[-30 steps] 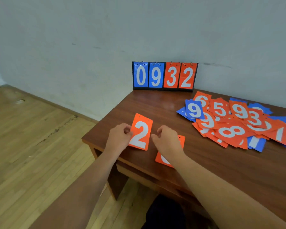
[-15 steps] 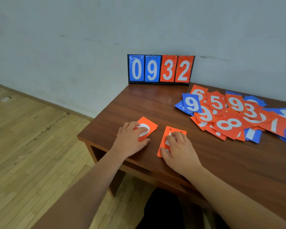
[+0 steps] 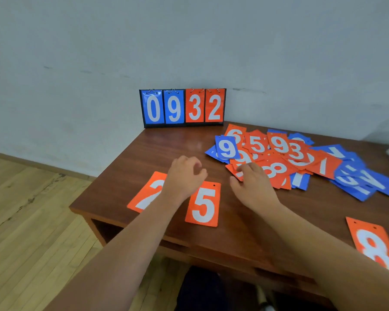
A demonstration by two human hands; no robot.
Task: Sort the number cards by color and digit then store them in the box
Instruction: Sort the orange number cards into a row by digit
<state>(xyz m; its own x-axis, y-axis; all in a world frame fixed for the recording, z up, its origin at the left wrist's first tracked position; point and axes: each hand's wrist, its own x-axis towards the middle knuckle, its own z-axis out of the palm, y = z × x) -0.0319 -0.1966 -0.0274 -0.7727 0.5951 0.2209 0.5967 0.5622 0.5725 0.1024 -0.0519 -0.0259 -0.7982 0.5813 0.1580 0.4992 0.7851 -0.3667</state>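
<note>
The 5 card (image 3: pixel 203 205) lies flat, its length and top pointing toward the wall (image 3: pixel 189 41), with the left hand (image 3: pixel 184 173) and right hand (image 3: pixel 254 185) loose and empty.

Brown wooden desk (image 3: pixel 166 149) (open shelf beneath) on plank floor (image 3: pixel 32 221)

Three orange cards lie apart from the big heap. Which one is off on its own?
The orange 8, alone at the right front; the 2 and 5 lie side by side at the left.
</note>
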